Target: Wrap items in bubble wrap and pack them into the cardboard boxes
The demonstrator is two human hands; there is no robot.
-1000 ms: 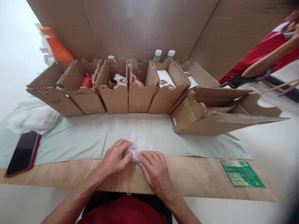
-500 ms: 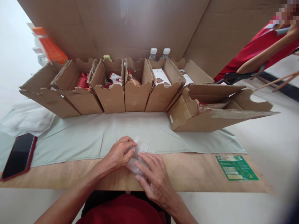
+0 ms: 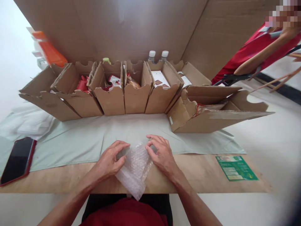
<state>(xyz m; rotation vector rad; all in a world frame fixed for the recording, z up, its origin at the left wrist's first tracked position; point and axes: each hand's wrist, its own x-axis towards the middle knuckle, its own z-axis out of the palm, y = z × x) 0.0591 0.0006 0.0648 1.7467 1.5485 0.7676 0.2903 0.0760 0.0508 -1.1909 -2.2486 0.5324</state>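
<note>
A sheet of clear bubble wrap [image 3: 137,161] lies between my hands, partly on the pale cloth and partly on the bare wood. Its near end forms a rolled or folded bundle [image 3: 131,183] that sticks out past the table's front edge. On its left side, my left hand [image 3: 110,158] is open, thumb and fingers apart, close to the wrap. At the right side, my right hand [image 3: 162,153] is also open with fingers bent, and its thumb is at the wrap's edge; whether it touches is hard to tell. What may be inside the bundle cannot be seen.
Several cardboard bins [image 3: 113,102] with packets stand in a row behind, and another bin [image 3: 211,121] lies angled at right. A phone [image 3: 17,160] and thin plastic bags [image 3: 35,124] are at left, a green printed packet [image 3: 236,168] at right. A person in red [image 3: 251,56] is beyond.
My hands have moved apart and off the bubble wrap, which they were covering. The wrap now shows more fully, its bundled end nearer to me. The view has shifted slightly.
</note>
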